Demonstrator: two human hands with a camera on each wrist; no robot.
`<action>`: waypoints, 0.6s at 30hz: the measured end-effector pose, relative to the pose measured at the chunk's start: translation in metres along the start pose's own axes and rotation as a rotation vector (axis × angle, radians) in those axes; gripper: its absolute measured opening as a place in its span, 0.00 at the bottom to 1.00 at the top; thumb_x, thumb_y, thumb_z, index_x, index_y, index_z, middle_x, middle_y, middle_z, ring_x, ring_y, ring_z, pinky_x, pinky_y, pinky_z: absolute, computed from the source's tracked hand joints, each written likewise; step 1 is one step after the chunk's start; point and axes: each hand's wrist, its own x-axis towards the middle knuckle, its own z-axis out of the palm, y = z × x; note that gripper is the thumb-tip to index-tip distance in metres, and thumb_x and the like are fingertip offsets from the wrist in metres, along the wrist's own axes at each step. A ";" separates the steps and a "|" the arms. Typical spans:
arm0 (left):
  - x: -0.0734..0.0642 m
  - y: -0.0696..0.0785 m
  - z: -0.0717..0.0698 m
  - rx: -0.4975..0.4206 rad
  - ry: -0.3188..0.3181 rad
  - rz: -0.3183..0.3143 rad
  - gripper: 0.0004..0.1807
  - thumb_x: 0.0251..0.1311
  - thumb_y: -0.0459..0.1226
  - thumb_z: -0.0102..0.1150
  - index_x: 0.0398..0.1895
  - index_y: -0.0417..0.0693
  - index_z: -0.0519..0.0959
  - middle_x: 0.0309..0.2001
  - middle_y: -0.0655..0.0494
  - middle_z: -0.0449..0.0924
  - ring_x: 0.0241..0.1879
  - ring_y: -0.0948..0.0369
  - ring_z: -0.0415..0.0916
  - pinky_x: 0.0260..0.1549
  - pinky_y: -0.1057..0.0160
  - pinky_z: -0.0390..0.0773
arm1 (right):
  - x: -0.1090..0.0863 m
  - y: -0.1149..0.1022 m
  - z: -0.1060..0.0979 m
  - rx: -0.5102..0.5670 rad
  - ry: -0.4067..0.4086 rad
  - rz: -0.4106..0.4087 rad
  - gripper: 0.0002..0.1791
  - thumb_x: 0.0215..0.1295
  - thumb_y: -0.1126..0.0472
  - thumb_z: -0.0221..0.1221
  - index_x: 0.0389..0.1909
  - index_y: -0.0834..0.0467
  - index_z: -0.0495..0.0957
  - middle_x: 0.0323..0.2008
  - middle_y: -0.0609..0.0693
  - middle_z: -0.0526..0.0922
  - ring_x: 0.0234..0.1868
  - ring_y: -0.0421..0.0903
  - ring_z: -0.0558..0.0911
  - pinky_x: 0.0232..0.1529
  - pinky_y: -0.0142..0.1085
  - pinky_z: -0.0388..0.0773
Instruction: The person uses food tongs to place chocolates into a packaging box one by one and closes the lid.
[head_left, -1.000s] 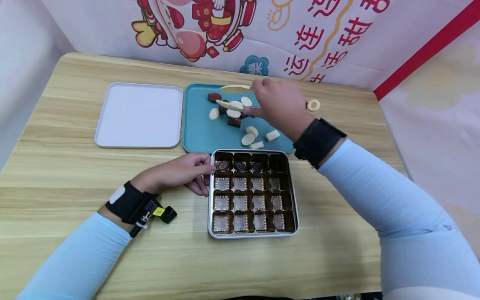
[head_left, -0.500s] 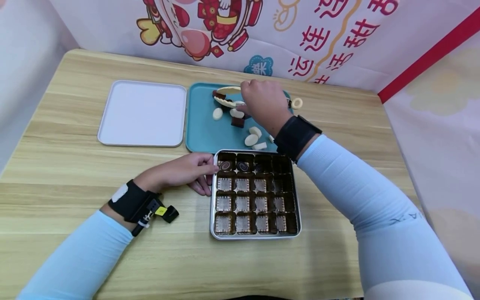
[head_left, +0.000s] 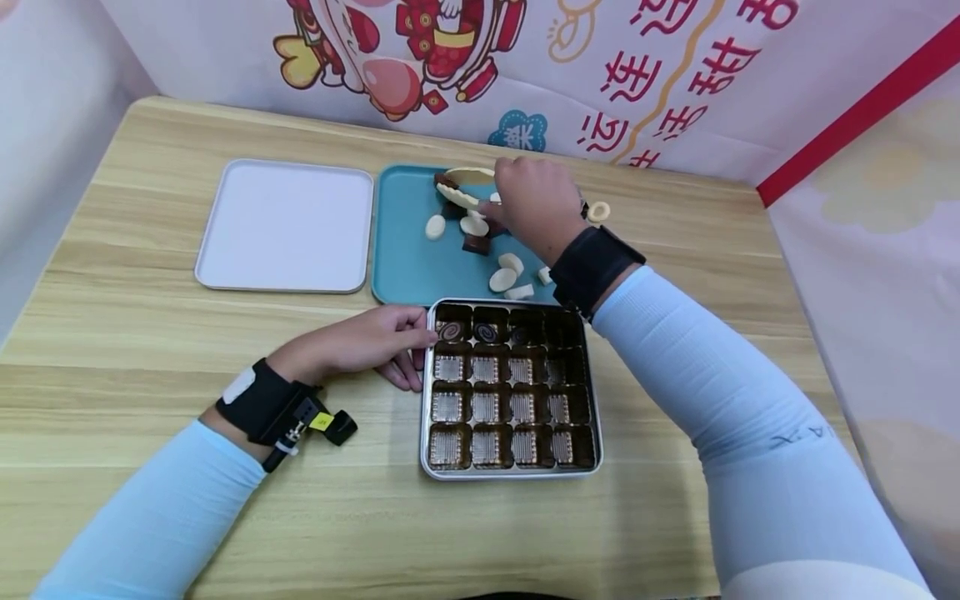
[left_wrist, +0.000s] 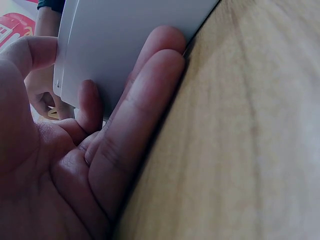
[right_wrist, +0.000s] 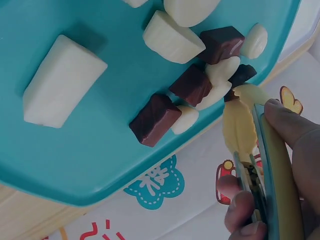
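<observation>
My right hand [head_left: 536, 204] grips a pair of cream-tipped tongs [head_left: 459, 197] over the teal tray [head_left: 401, 275]. At the tray's far side, a brown chocolate [head_left: 444, 180] shows at the tips. In the right wrist view the tong tips [right_wrist: 241, 120] meet dark brown pieces, partly covering them. White and brown chocolates [right_wrist: 152, 120] lie in a loose cluster nearby. My left hand [head_left: 375, 342] holds the left side of a square metal tin [head_left: 512, 475], thumb on the rim, fingers along the outer wall [left_wrist: 115, 45]. Swirl-topped chocolates [head_left: 486, 333] sit in the first three compartments of its far row.
A white tray [head_left: 285, 225] lies left of the teal one. Several white pieces [head_left: 502, 279] rest on the teal tray's near side, just behind the tin. A printed cloth backdrop [head_left: 465, 133] rises behind the table [head_left: 300, 500].
My right hand first moved left with the tongs, and their tips came together around the brown chocolate. That chocolate then shifted slightly right and away. My left hand keeps its hold on the tin.
</observation>
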 end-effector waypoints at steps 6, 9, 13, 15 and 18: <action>0.000 0.000 0.000 0.001 -0.003 0.001 0.18 0.69 0.46 0.46 0.38 0.36 0.67 0.33 0.37 0.80 0.30 0.46 0.82 0.28 0.53 0.88 | 0.000 0.011 0.002 0.178 -0.097 0.088 0.27 0.63 0.34 0.50 0.28 0.57 0.70 0.19 0.48 0.68 0.19 0.47 0.69 0.14 0.35 0.56; 0.000 -0.001 0.000 0.002 -0.008 0.004 0.18 0.70 0.46 0.46 0.38 0.37 0.67 0.34 0.38 0.79 0.31 0.46 0.82 0.28 0.53 0.88 | -0.006 0.019 -0.002 0.355 -0.127 0.099 0.29 0.61 0.33 0.51 0.23 0.57 0.69 0.18 0.48 0.72 0.18 0.47 0.69 0.15 0.33 0.56; 0.001 -0.001 0.001 0.000 -0.007 0.003 0.18 0.70 0.46 0.46 0.38 0.37 0.67 0.34 0.38 0.79 0.31 0.46 0.82 0.28 0.53 0.88 | -0.022 0.028 -0.014 0.542 -0.197 -0.002 0.30 0.59 0.32 0.52 0.19 0.56 0.72 0.13 0.47 0.70 0.16 0.48 0.73 0.17 0.33 0.66; 0.001 0.000 0.000 -0.003 -0.003 0.000 0.18 0.69 0.46 0.46 0.38 0.37 0.67 0.33 0.38 0.79 0.30 0.46 0.82 0.28 0.53 0.88 | -0.030 0.030 -0.019 0.586 -0.294 -0.054 0.31 0.58 0.32 0.52 0.19 0.56 0.73 0.13 0.47 0.66 0.15 0.49 0.74 0.19 0.35 0.72; 0.001 0.000 0.000 -0.006 0.004 -0.005 0.18 0.69 0.46 0.46 0.38 0.36 0.67 0.33 0.37 0.80 0.30 0.45 0.82 0.28 0.53 0.88 | -0.039 0.031 -0.025 0.625 -0.474 -0.087 0.29 0.60 0.33 0.52 0.21 0.57 0.74 0.24 0.50 0.76 0.15 0.51 0.77 0.25 0.38 0.78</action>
